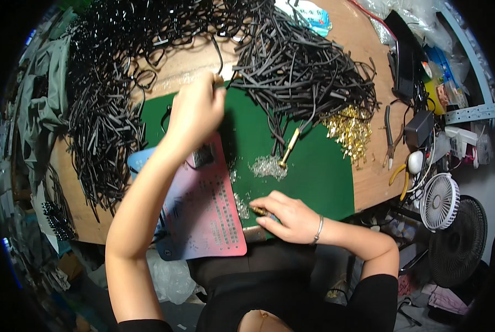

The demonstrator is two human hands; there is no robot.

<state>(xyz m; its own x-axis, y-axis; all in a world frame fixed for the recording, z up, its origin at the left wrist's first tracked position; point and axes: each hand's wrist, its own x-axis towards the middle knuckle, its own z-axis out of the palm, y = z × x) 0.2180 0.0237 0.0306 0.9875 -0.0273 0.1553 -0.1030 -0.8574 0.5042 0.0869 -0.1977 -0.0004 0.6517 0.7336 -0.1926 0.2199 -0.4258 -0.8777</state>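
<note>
My left hand (200,105) is closed at the far edge of the green mat (319,185). A thin black strip (220,54) rises from its fingers, and a small brownish bit shows at the fingertips. Close to my body, my right hand (289,217) is closed around a small tool with a brass-coloured end (260,211); most of it is hidden by the fingers. Tiny silver pieces (241,206) lie beside that hand, with a larger silver heap (268,166) farther off. A slim brass-coloured tool (290,146) rests on the mat by the heap.
Large tangles of black strips (308,72) and glossy black loops (98,61) cover the far and left table. A pink-and-blue printed sheet (203,216) lies under my left forearm. Gold pieces (350,135), pliers (400,180), cutters (390,138) and a white fan (440,201) are at right.
</note>
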